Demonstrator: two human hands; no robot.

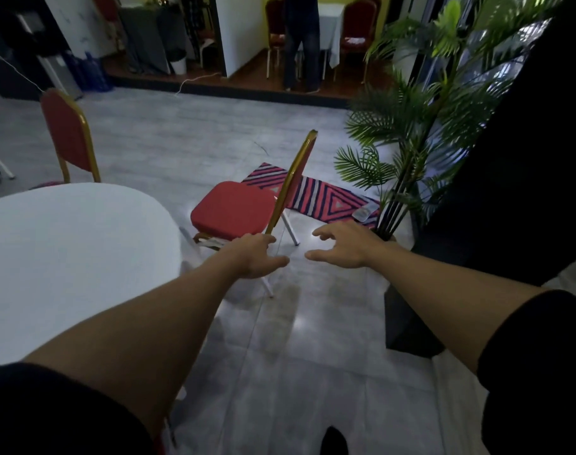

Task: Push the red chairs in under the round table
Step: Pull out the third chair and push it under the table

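A round white table (66, 257) fills the left. To its right stands a red chair (234, 208) with a gold frame, its seat facing the table and a gap between them. My left hand (257, 257) reaches toward the lower end of the chair's backrest frame, fingers spread, close to it; contact is unclear. My right hand (342, 244) hovers open to the right of the chair, holding nothing. A second red chair (68, 136) stands at the table's far side, its back toward me.
A potted palm (411, 126) in a dark planter stands right of the chair. A striped red rug (316, 195) lies behind the chair. A person (301, 41) stands by more red chairs and a white table on the raised floor at the back.
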